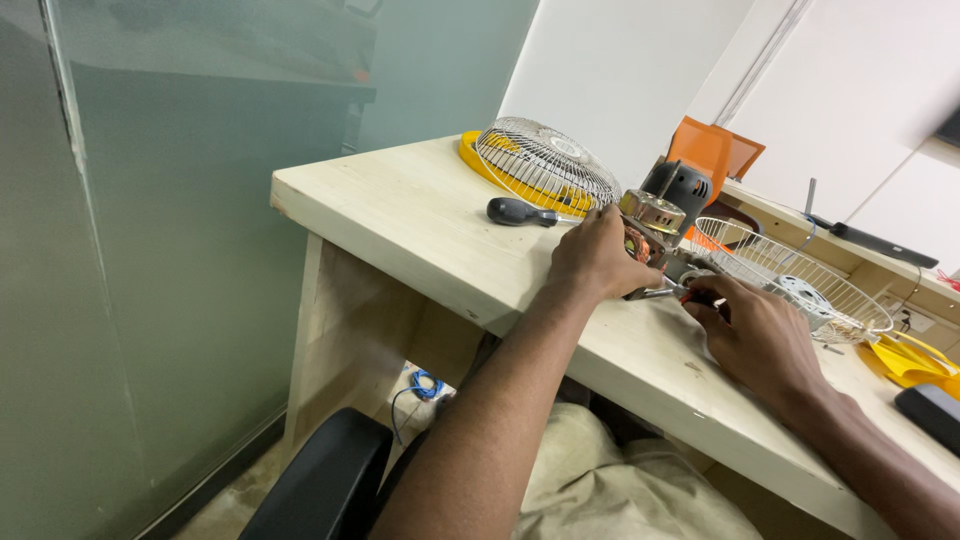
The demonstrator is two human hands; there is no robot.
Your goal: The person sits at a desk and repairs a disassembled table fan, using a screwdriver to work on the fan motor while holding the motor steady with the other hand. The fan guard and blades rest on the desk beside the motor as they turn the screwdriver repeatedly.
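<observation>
A small fan motor [652, 212] with a metal body and copper windings stands on the pale wooden table [400, 215]. My left hand [592, 258] is wrapped around its lower part and holds it steady. My right hand [752, 335] grips a screwdriver with a red and black handle [700, 297], its metal shaft pointing left into the base of the motor. A second screwdriver with a black handle [520, 212] lies on the table just left of my left hand.
A wire fan guard [545, 165] leans on a yellow ring behind the motor. Another wire guard [800, 275] lies to the right, near yellow fan blades [915, 360] and a dark phone [932, 412]. A black motor housing [682, 185] and orange part [712, 150] stand behind. A black chair [320, 485] is below.
</observation>
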